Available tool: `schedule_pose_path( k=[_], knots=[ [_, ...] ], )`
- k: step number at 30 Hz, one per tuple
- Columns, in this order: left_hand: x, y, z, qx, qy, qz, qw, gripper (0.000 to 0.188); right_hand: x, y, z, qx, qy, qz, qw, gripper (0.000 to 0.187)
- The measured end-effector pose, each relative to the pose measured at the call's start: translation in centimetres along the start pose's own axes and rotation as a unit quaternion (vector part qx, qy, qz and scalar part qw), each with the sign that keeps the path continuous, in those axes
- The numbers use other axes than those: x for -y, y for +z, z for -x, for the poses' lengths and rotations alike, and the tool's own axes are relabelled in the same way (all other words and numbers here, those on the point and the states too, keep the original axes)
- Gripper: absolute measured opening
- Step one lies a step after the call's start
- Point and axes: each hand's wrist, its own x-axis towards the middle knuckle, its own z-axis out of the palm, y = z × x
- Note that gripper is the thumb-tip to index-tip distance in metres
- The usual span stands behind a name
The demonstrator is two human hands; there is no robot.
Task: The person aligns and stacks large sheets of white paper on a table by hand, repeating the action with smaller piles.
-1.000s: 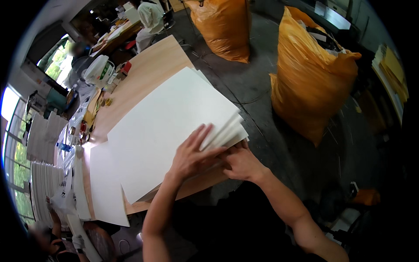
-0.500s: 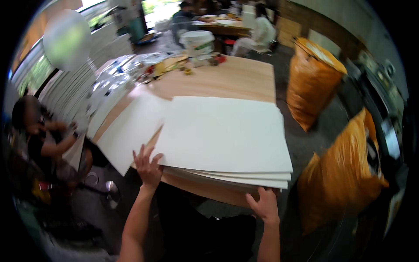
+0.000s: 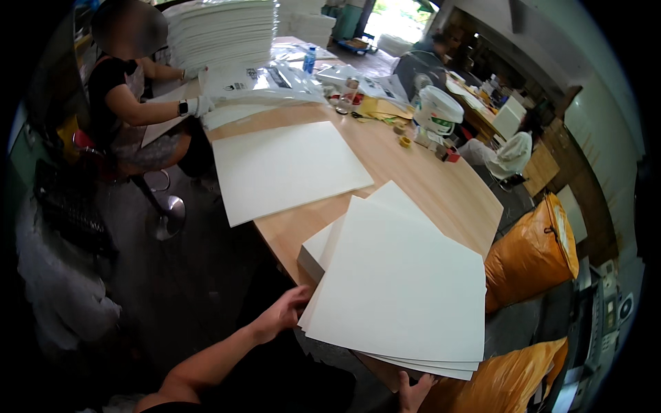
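Observation:
A fanned stack of large white sheets [image 3: 406,289] lies on the near end of the wooden table, its edges uneven. Just off the stack's left corner is my left hand [image 3: 282,315], its fingers slightly curled, apart and a little blurred, holding nothing. My right hand [image 3: 415,392] is at the near edge of the stack, with thumb and fingers apart and the fingertips against or just under the lower sheets. A thicker white block [image 3: 318,249] shows beneath the stack's left side. Farther left, a separate white sheet pile [image 3: 289,168] overhangs the table edge.
A person [image 3: 131,103] in white gloves sits at the left, holding a sheet. Plastic packages [image 3: 265,82], a white bucket [image 3: 438,110] and tape rolls [image 3: 405,141] lie on the far part of the wooden table [image 3: 441,189]. Orange sacks [image 3: 530,255] stand at the right.
My view has swung left and tilted, so the stack appears lower and turned. My left hand's spread fingers have drawn in somewhat; the right hand remains at the near edge.

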Motion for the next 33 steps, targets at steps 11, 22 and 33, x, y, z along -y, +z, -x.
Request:
schedule_pose_path(
  k=[11,22,33],
  knots=[
    [-6.9,4.3,-4.2,0.154,0.023,-0.215,0.964,0.064,-1.5,0.1,-3.2,-0.068,0.108,-0.481,0.867,0.089],
    [-13.6,-9.7,-6.0,-0.099,0.225,-0.107,0.963,0.046,27.7,6.7,-26.8,0.200,0.152,-0.808,0.534,0.029],
    [-10.6,-25.1,-16.0,-0.182,0.141,0.110,0.967,0.053,35.5,38.2,-39.4,0.071,0.330,-0.759,0.557,0.036]
  ],
)
